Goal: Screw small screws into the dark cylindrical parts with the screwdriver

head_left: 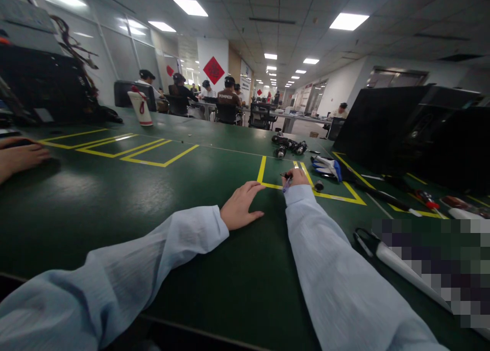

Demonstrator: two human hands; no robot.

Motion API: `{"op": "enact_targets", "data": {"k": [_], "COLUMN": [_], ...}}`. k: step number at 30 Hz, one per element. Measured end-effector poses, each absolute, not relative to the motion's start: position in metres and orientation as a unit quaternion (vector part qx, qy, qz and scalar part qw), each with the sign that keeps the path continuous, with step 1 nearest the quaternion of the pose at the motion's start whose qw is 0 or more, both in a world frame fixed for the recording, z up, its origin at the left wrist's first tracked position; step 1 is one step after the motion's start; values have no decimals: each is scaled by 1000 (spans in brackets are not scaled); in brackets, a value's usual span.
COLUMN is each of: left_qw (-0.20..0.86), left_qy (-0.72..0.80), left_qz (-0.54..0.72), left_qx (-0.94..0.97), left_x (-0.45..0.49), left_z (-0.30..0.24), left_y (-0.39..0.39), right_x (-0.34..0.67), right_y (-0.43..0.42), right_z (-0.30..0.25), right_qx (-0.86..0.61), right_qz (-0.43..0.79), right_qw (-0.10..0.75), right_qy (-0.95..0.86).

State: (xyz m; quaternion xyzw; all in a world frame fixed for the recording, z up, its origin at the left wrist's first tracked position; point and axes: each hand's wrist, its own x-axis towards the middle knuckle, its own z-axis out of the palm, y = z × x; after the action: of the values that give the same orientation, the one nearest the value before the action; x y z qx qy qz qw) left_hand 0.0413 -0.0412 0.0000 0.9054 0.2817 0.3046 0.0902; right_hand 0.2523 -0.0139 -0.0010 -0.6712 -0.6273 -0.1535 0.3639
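Note:
My left hand [242,206] lies flat on the green table [153,197], fingers stretched out, holding nothing. My right hand [295,177] is closed round a small purple pen-like tool [287,184], resting on the yellow tape outline [262,170]. A small dark cylindrical part [319,186] lies just right of that hand. Both arms wear pale blue sleeves.
Blue-and-white gloves [326,167] and several black parts [290,145] lie beyond my right hand. A red-handled screwdriver [424,200] and scissors [369,242] lie at the right. Black monitors [383,126] stand right. Another person's hand [19,157] rests far left. A white bag [140,106] stands behind; people sit farther back.

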Motion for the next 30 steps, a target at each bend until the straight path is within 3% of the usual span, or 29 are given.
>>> {"op": "enact_targets", "data": {"k": [8,15,18,23,30], "left_qw": [94,101,101,102,110], "left_qy": [278,271,271,273,281], "left_qz": [278,268,266,257,246], "left_qx": [915,919,919,921,921], "left_x": [40,40,39,38,39], "left_z": [0,0,-1,0,3], "left_y": [-42,-42,-41,-41,-44], "right_x": [262,261,261,292,336], "right_y": [-1,4,-1,-10,-8], "right_z": [1,2,8,24,-3], "right_qx": [-774,-811,-813,-829,-844], "right_qz": [-107,-67,-81,-90,-27], "right_qw": [220,168,185,311,337], "right_qy": [-584,-556,-546,-456,-416]}}
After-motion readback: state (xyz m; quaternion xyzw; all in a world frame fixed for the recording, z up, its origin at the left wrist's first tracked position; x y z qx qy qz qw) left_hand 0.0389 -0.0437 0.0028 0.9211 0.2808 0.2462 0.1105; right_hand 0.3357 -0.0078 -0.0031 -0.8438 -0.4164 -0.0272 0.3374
